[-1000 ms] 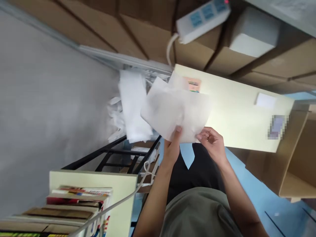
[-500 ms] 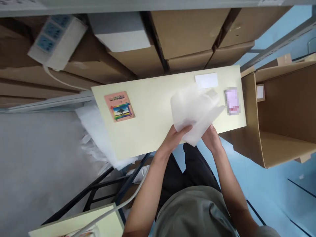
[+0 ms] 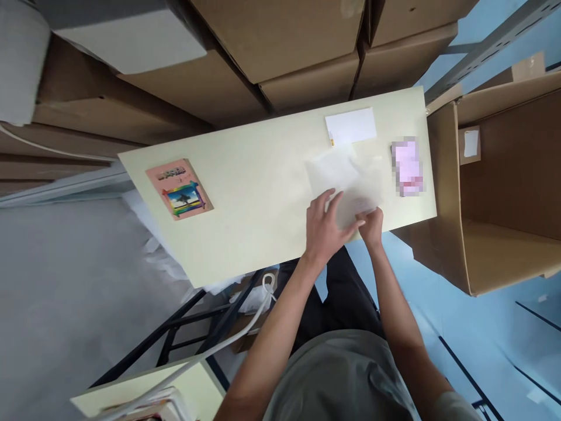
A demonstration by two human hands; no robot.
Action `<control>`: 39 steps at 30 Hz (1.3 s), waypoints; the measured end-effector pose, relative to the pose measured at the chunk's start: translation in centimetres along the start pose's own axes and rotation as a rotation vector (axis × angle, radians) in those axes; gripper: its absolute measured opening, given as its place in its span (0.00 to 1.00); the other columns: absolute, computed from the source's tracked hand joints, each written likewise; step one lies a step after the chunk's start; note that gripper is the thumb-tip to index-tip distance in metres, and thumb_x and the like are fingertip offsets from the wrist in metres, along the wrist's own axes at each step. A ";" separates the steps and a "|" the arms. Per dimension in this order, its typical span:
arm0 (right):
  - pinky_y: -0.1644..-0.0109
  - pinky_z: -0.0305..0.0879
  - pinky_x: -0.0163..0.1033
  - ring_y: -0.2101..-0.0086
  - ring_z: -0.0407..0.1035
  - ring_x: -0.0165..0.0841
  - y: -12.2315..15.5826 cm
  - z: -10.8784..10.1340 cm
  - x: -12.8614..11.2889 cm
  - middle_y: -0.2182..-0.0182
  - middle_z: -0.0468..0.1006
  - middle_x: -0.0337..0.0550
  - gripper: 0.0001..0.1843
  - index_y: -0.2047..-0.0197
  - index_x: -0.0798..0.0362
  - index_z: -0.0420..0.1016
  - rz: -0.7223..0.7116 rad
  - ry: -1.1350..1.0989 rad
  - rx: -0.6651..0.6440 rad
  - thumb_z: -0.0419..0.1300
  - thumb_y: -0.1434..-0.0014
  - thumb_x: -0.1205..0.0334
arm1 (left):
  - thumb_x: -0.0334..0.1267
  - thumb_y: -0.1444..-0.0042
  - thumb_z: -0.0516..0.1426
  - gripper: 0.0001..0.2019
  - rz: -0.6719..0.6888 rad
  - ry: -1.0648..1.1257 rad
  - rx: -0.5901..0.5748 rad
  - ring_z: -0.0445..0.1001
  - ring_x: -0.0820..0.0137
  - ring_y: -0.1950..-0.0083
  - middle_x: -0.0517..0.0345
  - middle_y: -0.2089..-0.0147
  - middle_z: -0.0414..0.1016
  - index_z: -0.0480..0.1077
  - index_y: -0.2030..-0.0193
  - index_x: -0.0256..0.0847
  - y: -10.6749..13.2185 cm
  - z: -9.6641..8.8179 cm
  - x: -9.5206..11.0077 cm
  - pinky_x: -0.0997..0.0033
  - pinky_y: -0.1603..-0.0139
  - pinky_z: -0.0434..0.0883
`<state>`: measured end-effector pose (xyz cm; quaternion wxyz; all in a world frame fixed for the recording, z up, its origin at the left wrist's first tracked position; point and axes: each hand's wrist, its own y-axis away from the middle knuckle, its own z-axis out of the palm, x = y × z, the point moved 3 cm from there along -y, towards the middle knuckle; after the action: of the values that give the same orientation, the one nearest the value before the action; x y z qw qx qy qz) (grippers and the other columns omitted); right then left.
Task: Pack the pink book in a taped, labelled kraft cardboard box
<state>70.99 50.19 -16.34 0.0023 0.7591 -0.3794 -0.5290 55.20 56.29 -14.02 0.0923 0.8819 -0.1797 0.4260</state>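
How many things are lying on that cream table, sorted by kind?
pink picture booklet: 1
white card: 1
translucent white sheet, under the left hand with the right hand at its edge: 1
blurred pink item: 1
Total on the table: 4

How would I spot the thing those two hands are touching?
Find the long pale table in front of the stacked cardboard boxes. Near its right end, the left hand and right hand rest on a thin white sheet. Unlike the solid white card behind it, the tabletop shows through it.
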 end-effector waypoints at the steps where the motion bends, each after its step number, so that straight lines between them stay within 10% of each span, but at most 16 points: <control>1: 0.49 0.81 0.49 0.53 0.83 0.50 -0.1 0.2 0.1 0.61 0.90 0.50 0.16 0.60 0.51 0.83 -0.003 -0.009 -0.003 0.65 0.39 0.47 | 0.56 0.30 0.70 0.30 0.028 -0.026 -0.025 0.78 0.45 0.30 0.36 0.25 0.76 0.76 0.28 0.45 0.0 0.4 0.5 0.42 0.30 0.77; 5: 0.48 0.82 0.51 0.56 0.84 0.50 -0.1 0.3 0.3 0.62 0.91 0.51 0.21 0.60 0.52 0.86 0.052 -0.027 0.040 0.67 0.38 0.41 | 0.41 0.24 0.62 0.09 -0.035 0.042 0.050 0.82 0.53 0.39 0.45 0.38 0.86 0.85 0.44 0.48 -0.5 0.7 0.2 0.48 0.36 0.78; 12: 0.48 0.84 0.53 0.54 0.86 0.51 -0.1 -0.2 0.2 0.60 0.92 0.52 0.25 0.61 0.51 0.89 0.105 -0.056 0.060 0.71 0.40 0.36 | 0.50 0.40 0.68 0.12 -0.827 0.557 0.520 0.81 0.65 0.56 0.55 0.59 0.84 0.79 0.59 0.44 3.7 -3.4 -5.4 0.69 0.59 0.75; 17: 0.44 0.84 0.56 0.53 0.86 0.52 -0.9 -0.3 0.1 0.61 0.92 0.52 0.24 0.62 0.52 0.89 0.109 -0.023 0.017 0.73 0.42 0.37 | 0.51 0.54 0.68 0.17 -1.064 0.466 0.534 0.78 0.66 0.61 0.56 0.63 0.81 0.77 0.61 0.43 8.3 -5.7 -9.1 0.69 0.64 0.73; 26: 0.42 0.82 0.56 0.50 0.85 0.51 -0.7 -2.2 0.1 0.55 0.91 0.54 0.30 0.54 0.54 0.89 0.144 -0.016 -0.013 0.79 0.47 0.37 | 0.45 0.50 0.63 0.20 -0.902 0.390 0.627 0.86 0.58 0.46 0.49 0.52 0.86 0.79 0.49 0.45 8.9 -9.8 -12.6 0.62 0.46 0.82; 31: 0.45 0.80 0.50 0.54 0.82 0.43 -1.7 -4.9 0.5 0.56 0.88 0.46 0.40 0.41 0.52 0.82 0.130 -0.054 0.077 0.81 0.50 0.38 | 0.51 0.34 0.62 0.14 -0.823 0.317 0.490 0.82 0.59 0.53 0.54 0.63 0.81 0.78 0.63 0.44 6.0 -10.5 -11.7 0.62 0.47 0.79; 39: 0.65 0.62 0.41 0.72 0.59 0.32 -5.3 -5.7 -1.3 0.76 0.61 0.30 0.31 0.65 0.49 0.77 -0.033 0.339 0.162 0.68 0.34 0.27 | 0.42 0.28 0.64 0.19 -0.746 -0.011 0.382 0.55 0.69 0.69 0.66 0.75 0.54 0.65 0.71 0.45 2.1 -9.5 -10.4 0.67 0.62 0.58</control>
<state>78.42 52.47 -15.00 -0.0037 0.8412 -0.4024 -0.3612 41.52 59.82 -16.29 0.0742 0.8901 0.2338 0.3841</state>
